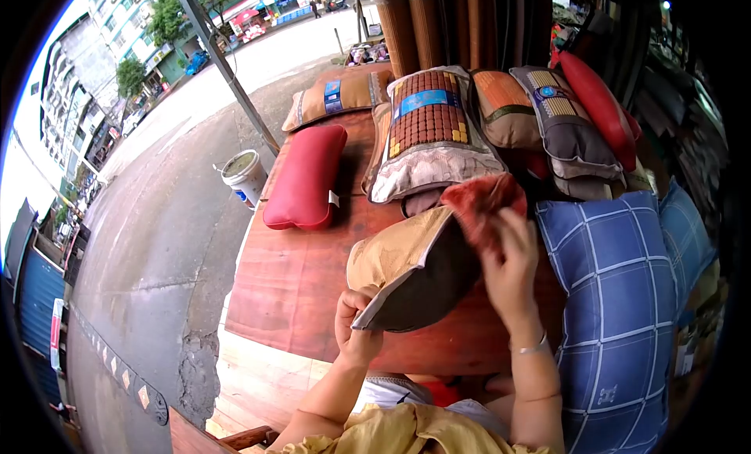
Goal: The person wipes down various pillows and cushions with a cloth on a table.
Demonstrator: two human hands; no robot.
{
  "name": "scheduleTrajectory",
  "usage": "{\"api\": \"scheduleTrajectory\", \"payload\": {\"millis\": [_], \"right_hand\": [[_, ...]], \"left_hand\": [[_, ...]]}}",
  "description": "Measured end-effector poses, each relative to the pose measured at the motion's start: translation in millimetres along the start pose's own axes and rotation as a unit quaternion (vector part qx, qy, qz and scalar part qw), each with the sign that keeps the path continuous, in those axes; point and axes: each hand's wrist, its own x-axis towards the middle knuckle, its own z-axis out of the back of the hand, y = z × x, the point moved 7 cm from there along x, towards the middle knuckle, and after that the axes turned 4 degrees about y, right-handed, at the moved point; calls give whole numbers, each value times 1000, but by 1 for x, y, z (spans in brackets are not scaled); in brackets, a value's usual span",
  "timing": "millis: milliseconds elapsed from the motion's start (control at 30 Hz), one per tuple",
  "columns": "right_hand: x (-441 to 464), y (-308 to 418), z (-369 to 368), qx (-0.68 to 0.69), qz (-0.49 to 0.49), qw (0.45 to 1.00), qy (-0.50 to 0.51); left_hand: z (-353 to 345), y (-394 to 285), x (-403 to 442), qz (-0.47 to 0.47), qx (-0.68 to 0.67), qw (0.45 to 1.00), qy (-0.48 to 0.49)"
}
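Note:
A pillow (415,266) with a tan face and a dark brown underside is held tilted above the reddish wooden table (274,290). My left hand (357,321) grips its lower left corner, fingers wrapped round the edge. In my right hand (510,254) is a crumpled red cloth (485,207), at the pillow's upper right corner; the cloth hides part of that corner. Behind the pillow lies a cushion with brown beads and a blue band (426,113). A red leather-like pillow (307,176) rests on the table to the left.
Blue checked pillows (610,297) are at the right. More pillows (575,125) pile up at the back right, with a tan one (336,98) at the back left. Rolled mats (411,31) stand behind. A white bucket (244,176) and a pole (227,70) are beyond the table's left edge.

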Motion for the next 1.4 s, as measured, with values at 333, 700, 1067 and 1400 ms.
{"api": "scheduleTrajectory", "payload": {"millis": [333, 700, 1067, 1400], "right_hand": [[-18, 23, -2, -55, 76, 996, -10], [-4, 1, -16, 292, -50, 955, 9], [-113, -52, -179, 262, -212, 913, 231], [-93, 110, -132, 312, 78, 907, 272]], "left_hand": [[29, -10, -17, 62, -17, 998, -17], [57, -58, -30, -201, 519, 831, 26], [155, -55, -61, -18, -126, 985, -117], [220, -69, -90, -4, 229, 927, -296]]}}
